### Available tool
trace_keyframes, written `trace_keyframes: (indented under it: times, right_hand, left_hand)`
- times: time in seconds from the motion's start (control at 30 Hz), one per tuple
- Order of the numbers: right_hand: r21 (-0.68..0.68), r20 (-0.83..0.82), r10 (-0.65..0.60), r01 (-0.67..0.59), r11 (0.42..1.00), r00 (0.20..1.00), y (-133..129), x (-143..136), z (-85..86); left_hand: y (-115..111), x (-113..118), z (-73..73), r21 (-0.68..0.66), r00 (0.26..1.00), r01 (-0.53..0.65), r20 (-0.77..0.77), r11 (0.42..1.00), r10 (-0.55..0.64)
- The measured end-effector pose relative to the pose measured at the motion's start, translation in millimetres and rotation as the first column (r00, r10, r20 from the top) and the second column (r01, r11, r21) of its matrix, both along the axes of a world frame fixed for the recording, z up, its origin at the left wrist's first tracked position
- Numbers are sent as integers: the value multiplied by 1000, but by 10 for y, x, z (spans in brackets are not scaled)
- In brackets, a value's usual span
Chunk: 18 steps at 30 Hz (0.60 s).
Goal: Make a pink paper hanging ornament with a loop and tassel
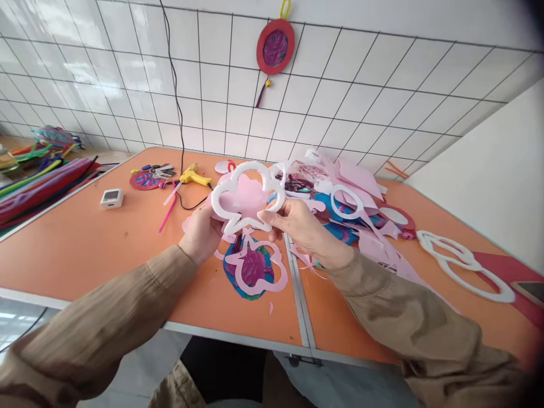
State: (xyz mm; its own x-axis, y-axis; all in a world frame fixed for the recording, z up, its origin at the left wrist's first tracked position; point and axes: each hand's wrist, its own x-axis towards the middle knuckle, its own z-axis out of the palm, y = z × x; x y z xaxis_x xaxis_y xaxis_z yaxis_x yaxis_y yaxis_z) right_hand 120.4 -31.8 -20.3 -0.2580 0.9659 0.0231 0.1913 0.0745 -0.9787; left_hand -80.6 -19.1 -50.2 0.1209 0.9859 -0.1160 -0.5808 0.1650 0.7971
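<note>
A white cloud- or flower-shaped frame (pixel 216 201), foam-like in look, is held up over the table between both hands. Pink paper (pixel 244 195) shows through its opening and past its left edge. My left hand (pixel 202 232) is closed at the lower left of the frame and the paper, its fingers partly hidden behind them. The thumb of my right hand (pixel 304 229) presses on the frame's lower right edge, with fingers behind. Beneath lies a pink paper outline (pixel 278 276) of similar shape, over a blue and purple swirled piece (pixel 253 267).
A yellow glue gun (pixel 194 175) lies at the back, near keys (pixel 164 171) and a small white device (pixel 111 198). Pink paper scraps (pixel 357 175) pile up at right, beside white ring frames (pixel 476 277). A red round ornament (pixel 275 46) hangs on the tiled wall.
</note>
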Motion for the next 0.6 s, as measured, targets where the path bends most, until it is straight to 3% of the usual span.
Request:
trace_keyframes:
  times: [0.17,0.33,0.6]
  right_hand:
    - [-83,24,112,-109,991,993,-7,33,-28]
    - [-101,9,74,-73,992,997,16,66,-76]
    - [-79,21,4,-3,997,1000,-4,45,-48]
  left_hand:
    - [-49,37,104,-58,999,-34,0,998,34]
    - [-62,58,159,-87,998,-61,8,994,62]
    - [-27,29,119,-83,1000,-12,16,997,13]
